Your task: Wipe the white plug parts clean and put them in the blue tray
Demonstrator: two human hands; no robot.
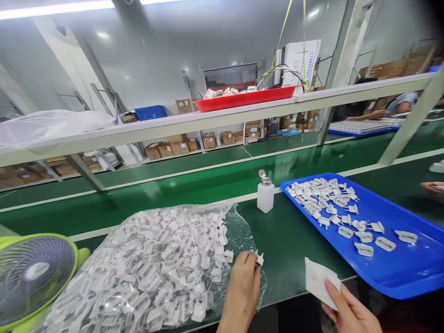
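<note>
My left hand [243, 286] is closed on a small white plug housing [259, 259] whose metal prongs point up past the fingertips. It hovers at the right edge of a clear plastic bag [248, 236], on which many similar white plug housings [163, 263] are heaped. Between the thumb and fingers of my right hand [348, 307] is a folded white cloth [321, 280], held near the bench's front edge. More white plug pieces lie in a blue tray [416, 273] to the right, bunched mostly toward its far left end.
A white dispenser bottle [265, 196] with its metal lid up stands between bag and tray. At left is a green fan [38, 273]. A red tray [246, 98] of parts rests on the overhead rail. Another person's hand [433, 187] shows at the right edge.
</note>
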